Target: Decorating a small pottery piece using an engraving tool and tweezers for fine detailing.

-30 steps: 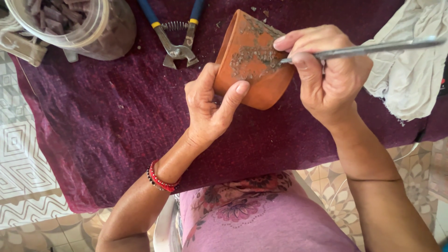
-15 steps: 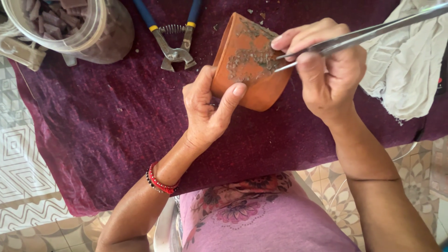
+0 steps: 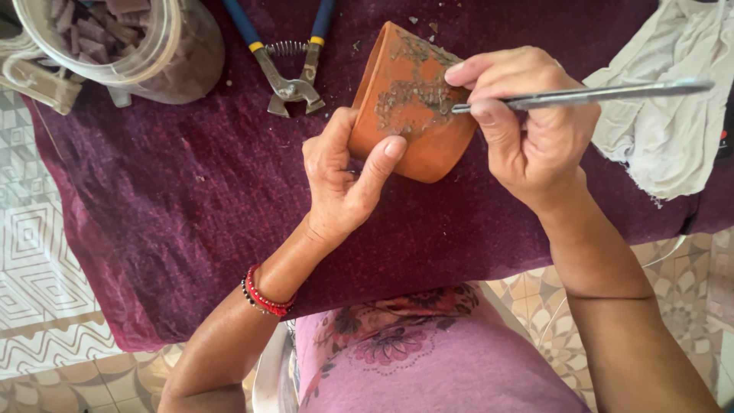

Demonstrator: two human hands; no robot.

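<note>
Head view shows your left hand (image 3: 340, 180) cupping the tilted clay pot (image 3: 405, 107) on the purple cloth (image 3: 191, 199), just right of the nippers (image 3: 289, 73), while your right hand (image 3: 527, 126) pinches a metal tool (image 3: 581, 95) against its crusted side; scraping seems underway, so keep the pot steady.

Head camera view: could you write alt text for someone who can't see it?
A person's left hand steadies a tilted terracotta pot on a purple cloth while the right hand presses a thin metal tool against grey residue on its side. Blue-handled nippers and a clear jar of tile pieces lie behind; a white rag sits at right.
</note>
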